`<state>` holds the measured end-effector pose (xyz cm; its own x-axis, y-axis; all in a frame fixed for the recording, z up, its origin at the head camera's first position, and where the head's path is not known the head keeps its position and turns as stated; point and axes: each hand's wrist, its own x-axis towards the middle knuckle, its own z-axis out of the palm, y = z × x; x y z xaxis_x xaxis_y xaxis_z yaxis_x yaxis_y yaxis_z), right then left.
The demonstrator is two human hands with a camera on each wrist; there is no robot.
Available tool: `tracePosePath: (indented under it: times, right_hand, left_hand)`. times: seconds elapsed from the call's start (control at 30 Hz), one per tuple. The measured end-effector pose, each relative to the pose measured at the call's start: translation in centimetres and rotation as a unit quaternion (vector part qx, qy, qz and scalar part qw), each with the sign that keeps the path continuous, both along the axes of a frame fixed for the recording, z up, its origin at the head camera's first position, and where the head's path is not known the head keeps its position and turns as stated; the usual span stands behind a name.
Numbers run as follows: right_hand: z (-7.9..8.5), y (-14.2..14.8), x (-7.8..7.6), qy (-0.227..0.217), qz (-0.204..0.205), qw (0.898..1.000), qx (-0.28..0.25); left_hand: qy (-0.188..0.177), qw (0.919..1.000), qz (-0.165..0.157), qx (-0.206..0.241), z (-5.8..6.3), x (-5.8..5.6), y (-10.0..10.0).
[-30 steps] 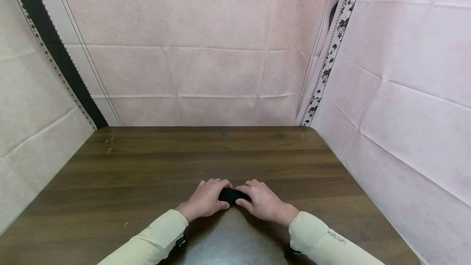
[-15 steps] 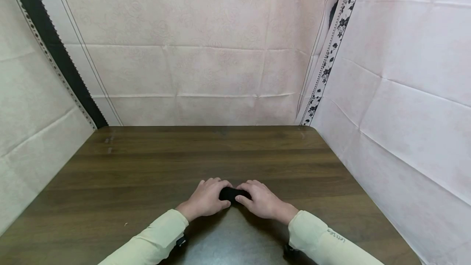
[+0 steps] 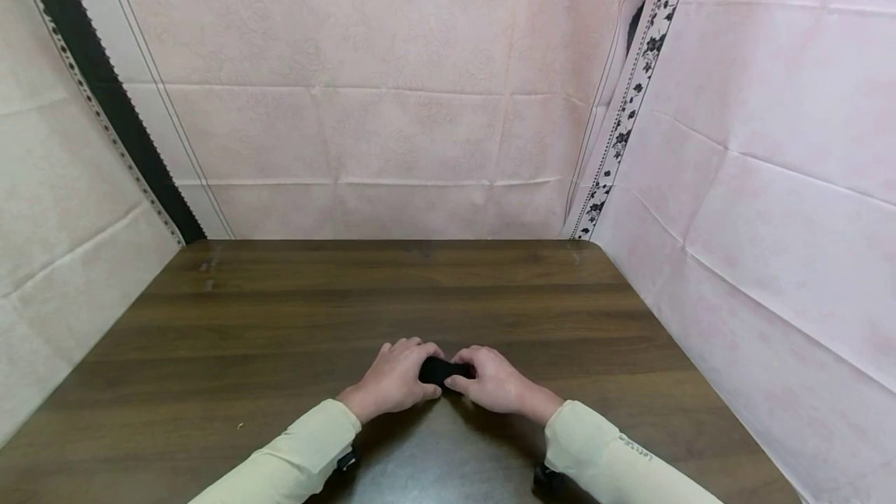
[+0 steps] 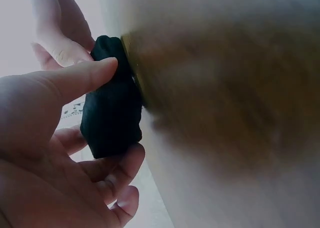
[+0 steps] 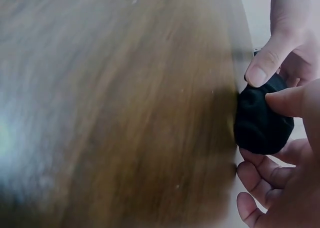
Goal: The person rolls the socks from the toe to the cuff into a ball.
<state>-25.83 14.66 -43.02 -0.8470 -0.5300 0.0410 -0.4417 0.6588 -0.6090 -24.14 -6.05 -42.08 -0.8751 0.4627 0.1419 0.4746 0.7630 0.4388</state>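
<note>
Step in hand, apparently: two-handed shaping of the black bundle (image 3: 435, 371), located at the near centre of the bench (image 3: 392, 286). Left hand (image 3: 395, 379) and right hand (image 3: 498, 384) — each grip clamped on its own side. Next move likely calls for even, light pressure.

A compact black cloth bundle (image 3: 438, 371), rolled or folded into a short, thick shape with soft creases, lies lengthwise between the left and right edges of the surface (image 3: 392, 286), about midway and well apart from the far edge. The left hand (image 3: 393, 381) and right hand (image 3: 498, 383) grip its two ends, partly hiding it; whether its underside touches the surface is unclear.
</note>
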Motion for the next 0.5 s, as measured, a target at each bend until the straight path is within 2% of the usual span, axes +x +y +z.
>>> tracePosePath:
  times: [0.2, 0.5]
  right_hand:
    - [0.32, -0.14, 0.22, -0.043, -0.021, 0.998, -0.036]
    - [0.50, -0.01, -0.01, -0.011, -0.058, 0.994, -0.091]
  left_hand:
    - [0.031, 0.9989, 0.009, 0.033, -0.16, -0.16, 0.21]
    - [0.086, 0.9884, 0.057, 0.111, 0.05, -0.37, 0.47]
